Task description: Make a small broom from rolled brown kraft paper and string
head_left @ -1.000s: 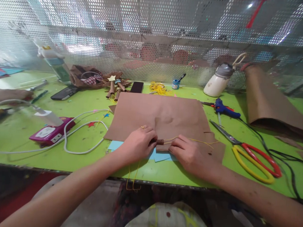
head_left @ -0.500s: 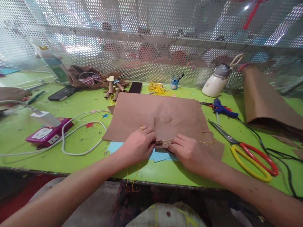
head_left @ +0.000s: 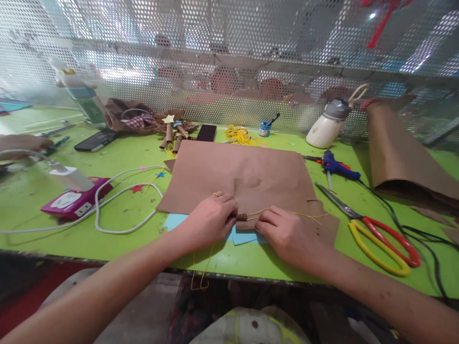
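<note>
My left hand (head_left: 213,217) is closed, its fingertips pinching the left end of a small brown paper roll (head_left: 242,217). My right hand (head_left: 285,231) is also closed, fingers pressed together on the right part of a brown paper strip (head_left: 245,226) that lies along the roll. Yellow string (head_left: 307,215) comes out of the roll, passes the right fingertips and trails over the large brown paper sheet (head_left: 210,166). More yellow string hangs over the table edge below my left wrist. Light blue paper (head_left: 244,238) lies beneath both hands.
Red-and-yellow-handled scissors (head_left: 385,245) and a blue glue gun (head_left: 338,166) lie to the right. A purple power adapter (head_left: 76,199) with a white cable sits left, near another person's hand (head_left: 19,144). Small paper rolls, yellow string and a spray bottle (head_left: 83,99) stand farther back.
My right hand has shifted slightly rightward, so more of the paper strip shows between my hands. At the far left, the other person's hand has moved a little to the right.
</note>
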A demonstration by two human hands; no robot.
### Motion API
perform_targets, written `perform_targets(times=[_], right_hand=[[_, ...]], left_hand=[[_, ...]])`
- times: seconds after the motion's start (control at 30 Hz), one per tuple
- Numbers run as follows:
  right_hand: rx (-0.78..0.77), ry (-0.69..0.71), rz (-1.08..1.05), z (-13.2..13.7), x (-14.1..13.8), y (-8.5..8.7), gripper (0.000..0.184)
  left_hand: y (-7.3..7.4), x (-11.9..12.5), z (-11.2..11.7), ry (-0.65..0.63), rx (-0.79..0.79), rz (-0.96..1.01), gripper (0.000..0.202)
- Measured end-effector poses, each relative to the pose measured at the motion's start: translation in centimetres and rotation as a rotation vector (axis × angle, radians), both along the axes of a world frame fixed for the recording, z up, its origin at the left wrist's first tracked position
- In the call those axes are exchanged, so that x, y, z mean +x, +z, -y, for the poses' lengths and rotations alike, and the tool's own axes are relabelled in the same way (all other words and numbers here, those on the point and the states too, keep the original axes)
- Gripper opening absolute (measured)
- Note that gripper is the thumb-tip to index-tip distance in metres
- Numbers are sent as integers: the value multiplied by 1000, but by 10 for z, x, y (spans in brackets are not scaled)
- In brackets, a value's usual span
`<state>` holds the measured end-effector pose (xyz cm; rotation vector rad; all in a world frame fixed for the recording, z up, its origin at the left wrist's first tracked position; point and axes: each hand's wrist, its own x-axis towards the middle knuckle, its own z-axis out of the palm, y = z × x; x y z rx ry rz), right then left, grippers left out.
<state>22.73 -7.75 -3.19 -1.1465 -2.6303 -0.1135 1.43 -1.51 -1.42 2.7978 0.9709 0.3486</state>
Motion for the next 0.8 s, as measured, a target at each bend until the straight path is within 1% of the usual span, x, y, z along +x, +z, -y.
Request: perform_targets(times=[0.17,0.37,0.8], right_hand=[[11,-23,37,3,-3,-3,20],[35,-44,13,5,-3,-5,20],[56,-66,62,8,-6,-4,20]], left_hand=[[1,0,0,-9,7,-14,13],[0,-1,1,-35,18,-11,14],[5,0,10,-31,-41,-46,14]])
